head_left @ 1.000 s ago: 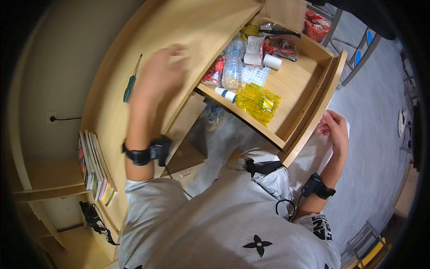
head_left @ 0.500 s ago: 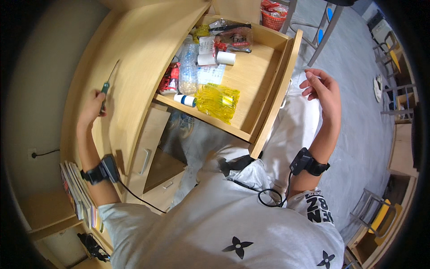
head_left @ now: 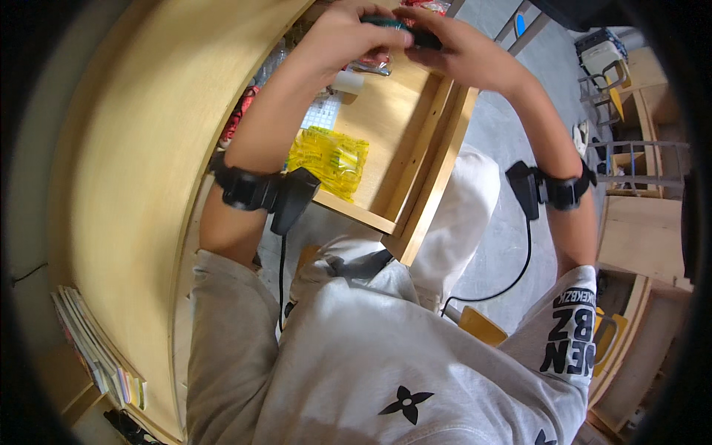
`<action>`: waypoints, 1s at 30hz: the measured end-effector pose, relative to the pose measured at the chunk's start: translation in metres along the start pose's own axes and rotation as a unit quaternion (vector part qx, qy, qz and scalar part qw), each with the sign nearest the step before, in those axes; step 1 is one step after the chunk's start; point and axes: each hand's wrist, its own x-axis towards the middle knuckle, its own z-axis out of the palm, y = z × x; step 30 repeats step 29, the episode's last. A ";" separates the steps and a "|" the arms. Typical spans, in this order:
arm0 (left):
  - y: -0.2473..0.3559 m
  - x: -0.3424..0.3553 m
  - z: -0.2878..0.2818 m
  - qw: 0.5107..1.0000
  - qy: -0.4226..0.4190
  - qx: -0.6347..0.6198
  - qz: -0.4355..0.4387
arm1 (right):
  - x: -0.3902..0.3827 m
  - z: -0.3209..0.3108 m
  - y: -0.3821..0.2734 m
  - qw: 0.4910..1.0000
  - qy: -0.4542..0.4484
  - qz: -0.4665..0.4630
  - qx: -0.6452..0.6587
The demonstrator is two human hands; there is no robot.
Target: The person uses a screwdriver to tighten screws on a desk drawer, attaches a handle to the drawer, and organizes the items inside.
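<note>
Above the far part of an open wooden drawer (head_left: 424, 170), both my hands meet at a screwdriver (head_left: 386, 23) with a green and black handle. My left hand (head_left: 343, 43) is closed round the green part. From the other side, my right hand (head_left: 467, 53) has its thumb and fingers on the black part. The screwdriver's metal shaft is hidden from me. Inside the drawer lie a crumpled yellow plastic packet (head_left: 326, 159), a white roll (head_left: 348, 82), a printed sheet (head_left: 321, 111) and a red package (head_left: 239, 117). My left forearm hides part of the contents.
A curved wooden desktop (head_left: 141, 148) runs along the left, with books (head_left: 93, 345) below its near end. Black cables hang from the bands on both forearms. Metal-framed chairs (head_left: 612, 96) and wooden cabinets (head_left: 641, 230) stand at the right.
My left hand has carried the screwdriver from above the desktop across to the drawer. My right hand has moved left and away from me to meet it. The view has shifted.
</note>
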 end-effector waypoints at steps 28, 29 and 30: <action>-0.068 0.038 -0.017 0.982 0.096 0.069 -0.145 | 0.044 0.059 0.065 0.872 -0.201 0.235 0.379; -0.070 0.037 -0.016 0.981 0.120 0.058 -0.138 | 0.044 0.061 0.066 0.870 -0.205 0.231 0.384; -0.070 0.037 -0.016 0.981 0.120 0.058 -0.138 | 0.044 0.061 0.066 0.870 -0.205 0.231 0.384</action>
